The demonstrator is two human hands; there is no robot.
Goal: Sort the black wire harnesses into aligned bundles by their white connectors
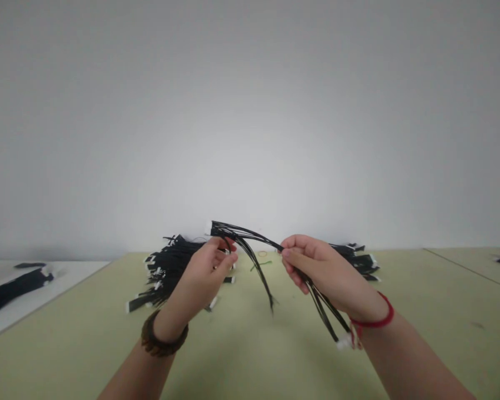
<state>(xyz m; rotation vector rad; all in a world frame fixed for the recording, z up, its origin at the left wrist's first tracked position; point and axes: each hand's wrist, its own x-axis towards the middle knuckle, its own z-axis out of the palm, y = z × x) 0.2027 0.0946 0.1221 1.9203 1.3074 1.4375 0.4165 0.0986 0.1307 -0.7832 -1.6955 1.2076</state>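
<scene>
A black wire harness (250, 232) stretches between my hands above the table. Its white connector (209, 227) is at the upper left end, just over my left fingers. My left hand (210, 266) is closed in a pinch on the wires below that connector. One bunch of loose wire ends hangs down between the hands. My right hand (312, 264) wraps round the middle of the harness, thumb on top. Below it the wires split and run down to white connectors (345, 341) near my right wrist.
A pile of black harnesses (170, 269) with white connectors lies behind my left hand, another stack (360, 261) behind my right. A green tie (261, 265) and a thin ring (262, 253) lie between. More harnesses (16, 289) rest on a white surface at far left. A pale wall (250, 139) stands behind.
</scene>
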